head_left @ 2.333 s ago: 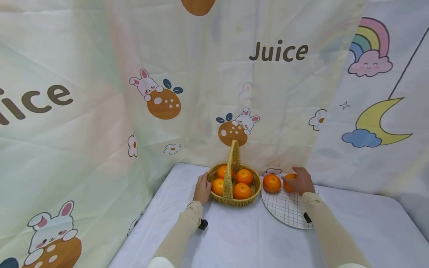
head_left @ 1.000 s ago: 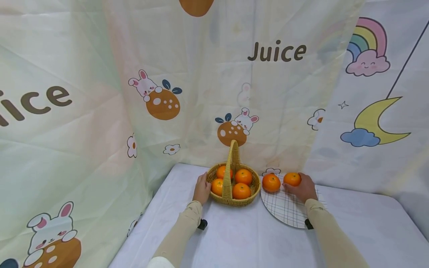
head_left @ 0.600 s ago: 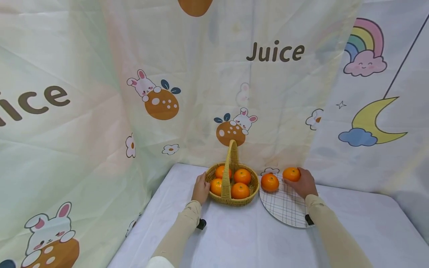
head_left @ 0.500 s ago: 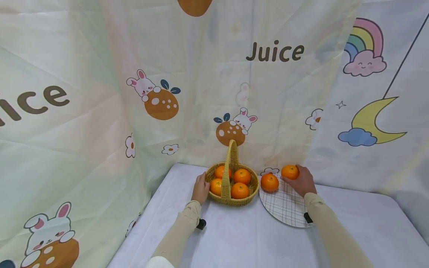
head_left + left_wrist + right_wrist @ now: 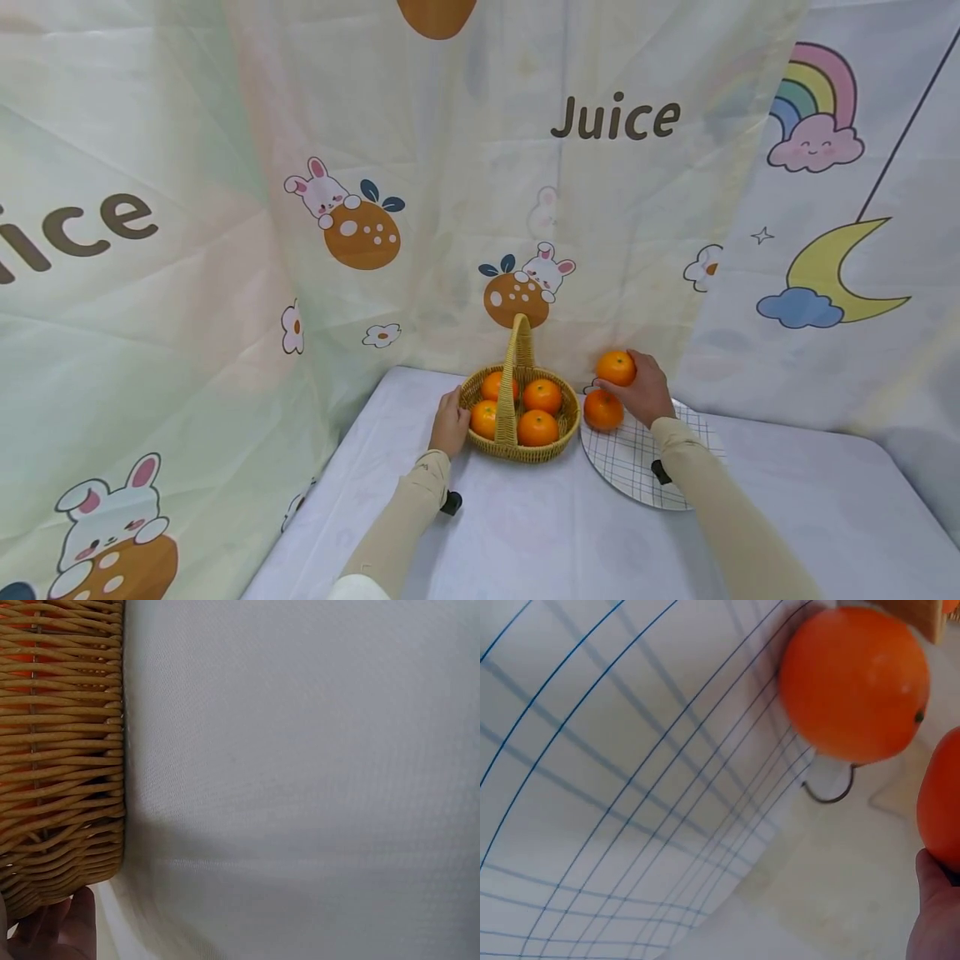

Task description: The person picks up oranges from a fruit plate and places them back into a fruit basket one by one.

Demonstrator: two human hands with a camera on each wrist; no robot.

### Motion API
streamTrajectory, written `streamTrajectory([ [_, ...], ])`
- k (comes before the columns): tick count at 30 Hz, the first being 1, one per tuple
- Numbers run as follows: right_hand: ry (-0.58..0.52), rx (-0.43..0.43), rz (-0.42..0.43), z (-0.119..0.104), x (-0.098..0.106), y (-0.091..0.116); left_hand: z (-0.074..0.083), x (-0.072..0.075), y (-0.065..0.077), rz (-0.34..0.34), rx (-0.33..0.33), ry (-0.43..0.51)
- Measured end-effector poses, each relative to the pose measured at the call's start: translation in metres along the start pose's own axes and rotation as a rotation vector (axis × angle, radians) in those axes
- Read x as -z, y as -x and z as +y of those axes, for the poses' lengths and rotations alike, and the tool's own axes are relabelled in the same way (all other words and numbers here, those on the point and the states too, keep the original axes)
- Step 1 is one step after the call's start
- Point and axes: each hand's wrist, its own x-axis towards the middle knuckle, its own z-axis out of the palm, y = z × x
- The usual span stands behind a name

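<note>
In the head view, my right hand [image 5: 643, 392] holds an orange [image 5: 615, 367] between fingers and thumb, above the far edge of a round plate with a grid pattern [image 5: 637, 467]. Just below it in this view, another orange [image 5: 603, 411] sits at the plate's left edge. The right wrist view shows the held orange [image 5: 941, 802] at the right border, with part of a finger under it. My left hand [image 5: 449, 423] grips the left side of a wicker basket [image 5: 525, 452] with a tall handle. Its fingertips press the basket's woven wall [image 5: 60, 765] in the left wrist view.
Several oranges [image 5: 538, 427] lie in the basket around its handle [image 5: 510, 383]. Basket and plate stand side by side on a white-covered table [image 5: 540, 533]. A printed cloth [image 5: 450, 167] hangs right behind the table's far edge.
My right hand has taken hold of the orange at the plate's right, lifted it and carried it left, over the other orange. The left hand has stayed at the basket.
</note>
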Motion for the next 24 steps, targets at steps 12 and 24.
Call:
streamTrajectory([
  [12, -0.040, 0.178, -0.117, -0.049, -0.034, 0.000, -0.003, -0.001, -0.001, -0.001, -0.009, 0.018],
  [24, -0.039, 0.208, -0.180, -0.092, -0.075, 0.008, 0.001, 0.002, 0.002, -0.011, 0.002, 0.033],
])
